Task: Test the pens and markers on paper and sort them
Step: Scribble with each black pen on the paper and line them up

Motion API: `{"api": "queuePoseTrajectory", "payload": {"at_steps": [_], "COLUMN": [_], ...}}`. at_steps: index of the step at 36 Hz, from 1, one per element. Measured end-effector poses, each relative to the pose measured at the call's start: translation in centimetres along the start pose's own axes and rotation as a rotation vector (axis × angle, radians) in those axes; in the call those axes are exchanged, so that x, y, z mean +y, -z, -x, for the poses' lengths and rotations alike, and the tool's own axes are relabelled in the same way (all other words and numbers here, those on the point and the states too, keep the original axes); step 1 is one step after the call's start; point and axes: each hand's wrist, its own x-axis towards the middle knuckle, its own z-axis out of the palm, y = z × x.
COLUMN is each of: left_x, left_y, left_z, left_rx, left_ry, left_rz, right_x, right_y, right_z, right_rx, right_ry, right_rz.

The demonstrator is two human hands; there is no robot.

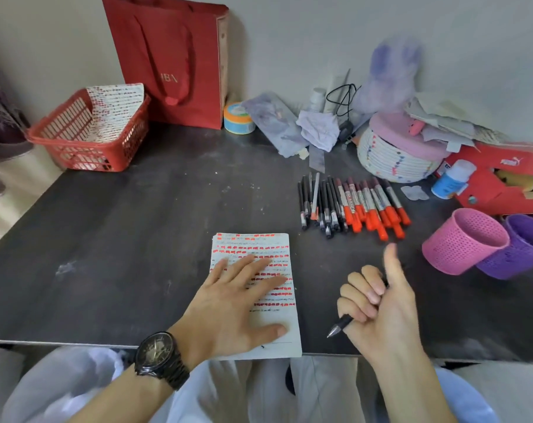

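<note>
- The red paper bag (173, 65) against the wall is showing gold letters, too blurred to read for sure.
- The red box (500, 175) at the far right is carrying a white Puma logo.
- The labels on the markers (372, 206) are too small to read.
- The left hand (228, 303), with a dark watch (158, 357) on its wrist, is lying flat on the paper (289, 315), fingers straight and spread, pressing it to the table (137, 239).
- The paper is sitting at the near table edge, covered in rows of red-orange marks.
- The right hand (381, 309) is hovering just right of the paper, fingers curled round a dark pen (340, 326), thumb sticking up, the pen tip pointing down and left.
- The black pens (320, 203) and orange-capped markers are lying side by side in a row beyond the paper, pens on the left.
- A pink cup (460, 245) and a purple cup (521, 251) are leaning tilted, touching each other, right of the row.
</note>
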Motion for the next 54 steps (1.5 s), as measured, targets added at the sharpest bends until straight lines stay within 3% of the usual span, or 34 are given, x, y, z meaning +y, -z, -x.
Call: {"api": "queuePoseTrajectory", "payload": {"at_steps": [6, 12, 20, 25, 34, 54], "left_x": [0.5, -0.2, -0.4, -0.2, -0.3, -0.3], "left_y": [-0.1, -0.9, -1.3, -1.4, -1.5, -1.2], "left_z": [0.2, -0.2, -0.5, -0.6, -0.5, -0.5], "left_rx": [0.055, 0.017, -0.023, -0.023, 0.0, 0.014], "left_ry": [-0.009, -0.027, -0.036, -0.014, -0.012, -0.014], "left_rz": [-0.081, -0.059, -0.034, -0.018, -0.001, 0.0], "right_x": [1.1, 2.4, 4.4, 5.1, 6.7, 6.9], "right_y": [-0.7, 0.0, 0.9, 0.5, 1.5, 1.2], "right_z": [-1.2, -1.6, -1.4, -1.8, -2.9, -2.9], "right_rx": [-0.008, -0.035, -0.02, -0.079, 0.049, 0.026], "right_ry": [-0.005, 0.036, 0.435, 0.522, 0.616, 0.645], "right_rz": [0.068, 0.421, 0.788, 0.908, 1.159, 1.208]}}
